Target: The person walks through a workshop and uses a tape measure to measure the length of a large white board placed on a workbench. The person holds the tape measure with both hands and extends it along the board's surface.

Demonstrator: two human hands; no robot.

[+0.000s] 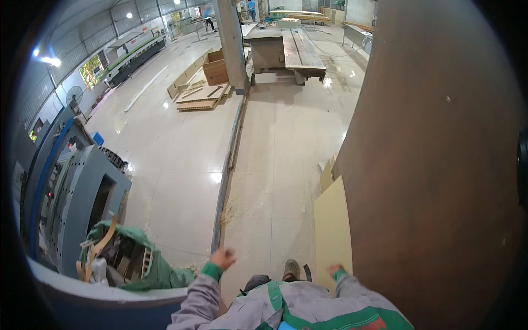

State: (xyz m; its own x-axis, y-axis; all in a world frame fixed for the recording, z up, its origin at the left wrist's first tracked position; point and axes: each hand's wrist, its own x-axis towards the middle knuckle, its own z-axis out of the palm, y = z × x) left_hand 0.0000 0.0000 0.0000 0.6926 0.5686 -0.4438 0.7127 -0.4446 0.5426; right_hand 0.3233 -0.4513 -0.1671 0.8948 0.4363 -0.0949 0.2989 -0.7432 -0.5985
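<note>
My left hand [224, 258] hangs in front of my body, its fingers curled in, and nothing shows in them. Below it the floor carries a dark raised strip [225, 186]. On the other side, my right hand [335, 270] is low beside a pale yellow board [332, 231] that leans on edge. Whether that hand touches the board I cannot tell, as its fingers are small and smeared. One shoe [292, 268] of mine shows between the hands. Both of my arms wear grey sleeves with green cuffs.
A large brown panel [429, 165] rises along my right. Close on the left are a green sack [148, 269] of offcuts and a grey-blue machine [82, 203]. Ahead stand a pillar [228, 44], stacked boards with a cardboard box [215, 69], and a saw table [291, 49].
</note>
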